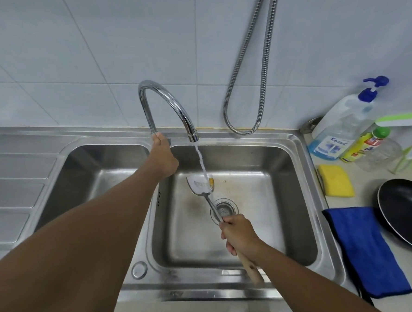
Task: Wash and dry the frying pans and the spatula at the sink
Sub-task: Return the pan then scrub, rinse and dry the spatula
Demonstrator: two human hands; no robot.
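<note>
Spatula rinse. My left hand (162,153) curls round the base of the tap (165,102). My right hand (238,235) is clamped on the wooden handle of the spatula (200,184), its metal blade under the running water (201,161) over the right basin of the sink (298,186). On the desk (405,278) at right: a black frying pan (408,213) just beside a blue cloth (367,249), and a yellow sponge (336,180).

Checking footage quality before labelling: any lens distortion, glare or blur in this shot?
Head view: the wide-angle lens bows the sink rim and the tile lines; soft, even light, with glare streaks on the faucet; the water stream and the spatula under it look slightly smeared.
</note>
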